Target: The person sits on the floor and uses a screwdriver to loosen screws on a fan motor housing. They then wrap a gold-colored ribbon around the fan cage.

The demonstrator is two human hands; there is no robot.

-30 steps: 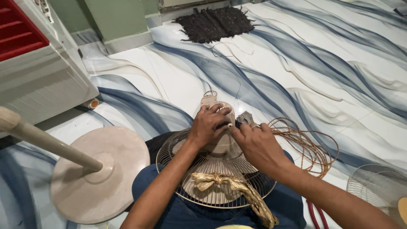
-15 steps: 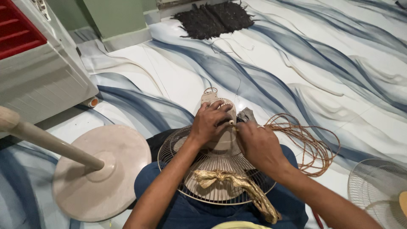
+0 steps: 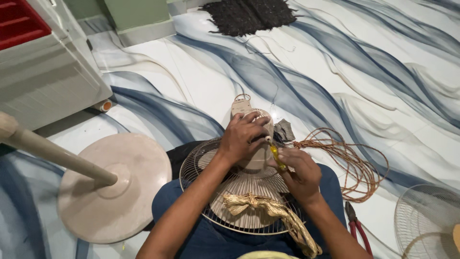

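On our lap, over dark blue trousers, we see a round wire fan guard (image 3: 239, 192) lying flat with the cream motor housing (image 3: 256, 144) standing up through its middle. Our left hand (image 3: 243, 139) is closed over the top of that housing, fingers curled around it. Our right hand (image 3: 299, 172) is clamped on a yellow-handled screwdriver (image 3: 277, 157), whose upper end meets the housing just beside the left fingers. A crumpled golden rag (image 3: 273, 213) lies across the near part of the guard. To the right, on the marbled blue-and-white floor (image 3: 335, 62), sits a loose coil of copper-coloured wire (image 3: 352, 163), with red-handled pliers (image 3: 357, 230) near it. On the left stands a round fan base (image 3: 134, 192) with its pole (image 3: 52, 153) slanting away.
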